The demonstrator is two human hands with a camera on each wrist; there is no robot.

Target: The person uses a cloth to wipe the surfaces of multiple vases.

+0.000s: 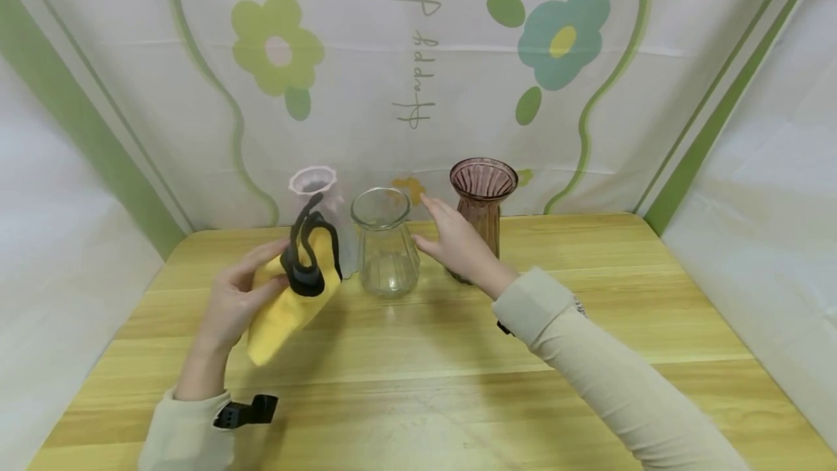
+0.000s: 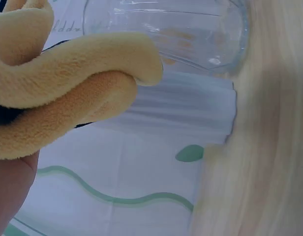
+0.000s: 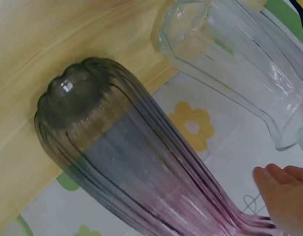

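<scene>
The left hand (image 1: pixel 235 296) is gripping a yellow cloth (image 1: pixel 290 304) with a black strap (image 1: pixel 307 253) looped over it, at about 9 o'clock from the clear glass vase (image 1: pixel 386 242). That vase stands upright mid-table, long axis vertical. The right hand (image 1: pixel 458 242) hangs loose with nothing in it, fingers relaxed, at the vase's 3 o'clock and clearly the nearer one, right in front of the maroon vase (image 1: pixel 482 198). A pale pink vase (image 1: pixel 315 191) sits behind the cloth.

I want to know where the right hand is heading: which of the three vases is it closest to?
The clear glass vase in the middle: the right hand reaches between it and the taller purple vase, fingers towards the clear one.
</scene>
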